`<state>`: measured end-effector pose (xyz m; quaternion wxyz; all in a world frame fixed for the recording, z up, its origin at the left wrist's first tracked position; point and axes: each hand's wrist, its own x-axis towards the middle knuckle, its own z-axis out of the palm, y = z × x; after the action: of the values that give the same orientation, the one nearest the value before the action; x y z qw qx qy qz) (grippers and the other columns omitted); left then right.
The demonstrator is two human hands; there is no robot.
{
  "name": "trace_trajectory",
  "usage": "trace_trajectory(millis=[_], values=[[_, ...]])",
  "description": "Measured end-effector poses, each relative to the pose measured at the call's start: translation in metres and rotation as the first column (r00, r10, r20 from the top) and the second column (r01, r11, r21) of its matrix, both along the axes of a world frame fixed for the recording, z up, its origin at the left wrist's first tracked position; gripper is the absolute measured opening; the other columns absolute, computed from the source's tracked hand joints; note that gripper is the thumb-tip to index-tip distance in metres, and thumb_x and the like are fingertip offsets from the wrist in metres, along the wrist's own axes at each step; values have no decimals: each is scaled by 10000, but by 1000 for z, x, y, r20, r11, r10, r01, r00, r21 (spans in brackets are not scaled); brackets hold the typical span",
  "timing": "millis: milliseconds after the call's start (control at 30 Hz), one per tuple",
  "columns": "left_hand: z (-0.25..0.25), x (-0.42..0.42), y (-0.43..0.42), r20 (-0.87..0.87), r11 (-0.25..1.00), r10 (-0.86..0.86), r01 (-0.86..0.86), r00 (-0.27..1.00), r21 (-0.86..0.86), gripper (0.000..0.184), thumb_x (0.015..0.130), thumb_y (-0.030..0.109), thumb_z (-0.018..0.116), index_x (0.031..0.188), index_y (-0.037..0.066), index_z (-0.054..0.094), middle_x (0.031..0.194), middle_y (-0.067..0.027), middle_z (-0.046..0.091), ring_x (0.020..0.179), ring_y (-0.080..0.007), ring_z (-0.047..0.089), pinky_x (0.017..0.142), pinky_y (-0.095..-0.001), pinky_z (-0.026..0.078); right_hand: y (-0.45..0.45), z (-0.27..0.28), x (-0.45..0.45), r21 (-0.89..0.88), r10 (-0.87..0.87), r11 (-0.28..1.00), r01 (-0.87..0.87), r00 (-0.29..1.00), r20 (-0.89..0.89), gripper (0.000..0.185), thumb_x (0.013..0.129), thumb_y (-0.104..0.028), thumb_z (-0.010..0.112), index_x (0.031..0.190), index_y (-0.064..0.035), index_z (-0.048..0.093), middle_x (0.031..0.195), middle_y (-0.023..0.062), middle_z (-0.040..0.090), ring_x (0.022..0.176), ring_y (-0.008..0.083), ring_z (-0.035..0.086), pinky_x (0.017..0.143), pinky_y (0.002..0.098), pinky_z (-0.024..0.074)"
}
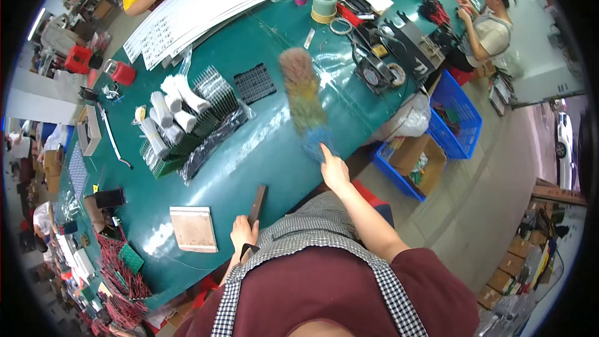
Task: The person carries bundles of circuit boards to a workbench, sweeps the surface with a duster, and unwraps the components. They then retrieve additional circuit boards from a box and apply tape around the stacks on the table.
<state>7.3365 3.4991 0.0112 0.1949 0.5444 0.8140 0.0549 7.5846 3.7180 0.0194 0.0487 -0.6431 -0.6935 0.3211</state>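
Note:
My right hand (335, 170) is closed at the blue end of a fluffy, multicoloured duster (302, 90), with one finger stretched along it. The duster lies across the green tabletop, its reddish-brown tip pointing away from me; its handle is hidden. Close to the table's near edge, my left hand (244, 234) is closed round the lower end of a dark, narrow flat bar (258, 203). Left of that hand sits a pale square board (194, 229). A black gridded mat (254, 83) lies to the left of the duster.
Green circuit boards with white bundles (181, 115) stand on the green table (249, 156). White printed sheets (206, 9) are stacked at the far side. Tape, tools and a small fan (369, 75) crowd the right. Blue crates (457, 115) stand beside the table. Two people work across from me.

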Motion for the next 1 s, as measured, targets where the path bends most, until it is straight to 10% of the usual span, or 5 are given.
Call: trace_trajectory(millis=[200, 300, 600, 833, 1000], values=[[-3, -33, -7, 32, 983, -167, 164, 985, 85, 319, 758, 274, 632, 865, 18, 475, 866, -146, 528, 800, -337, 551, 667, -414, 463, -203, 33, 95, -84, -506, 840, 536, 831, 232, 547, 746, -85, 478, 1288, -128, 414, 870, 268, 594, 802, 400, 590, 733, 456, 452], [-4, -36, -5, 113, 985, -153, 142, 982, 98, 325, 754, 285, 645, 821, 6, 493, 829, -156, 548, 757, -343, 558, 647, -414, 454, -257, 43, 112, 336, -634, 749, 571, 766, 110, 551, 726, -50, 548, 1263, -122, 446, 828, 239, 610, 740, 375, 606, 671, 457, 466], [17, -38, -10, 399, 995, 20, -58, 917, 84, 304, 753, 268, 677, 792, -9, 557, 630, -84, 544, 557, -191, 519, 550, -322, 426, -104, 9, -15, 339, -98, 932, 124, 991, -91, 578, 741, -121, 510, 1302, -178, 380, 811, 208, 592, 743, 369, 599, 639, 459, 478], [31, -39, -21, 474, 991, 64, -110, 878, 71, 281, 759, 261, 672, 773, 4, 559, 615, -61, 518, 545, -171, 483, 531, -303, 401, -169, 8, 41, 1, -497, 868, 497, 868, -7, 506, 754, -181, 464, 1258, -216, 430, 868, 228, 602, 800, 392, 590, 705, 475, 448], [17, -25, 11, 498, 981, 76, -153, 864, 116, 328, 742, 312, 674, 775, 6, 561, 628, -78, 534, 579, -197, 517, 571, -329, 424, -297, -2, 162, 306, -731, 662, 684, 680, 59, 440, 793, -141, 541, 1226, -94, 479, 918, 252, 602, 845, 395, 592, 740, 458, 450]])
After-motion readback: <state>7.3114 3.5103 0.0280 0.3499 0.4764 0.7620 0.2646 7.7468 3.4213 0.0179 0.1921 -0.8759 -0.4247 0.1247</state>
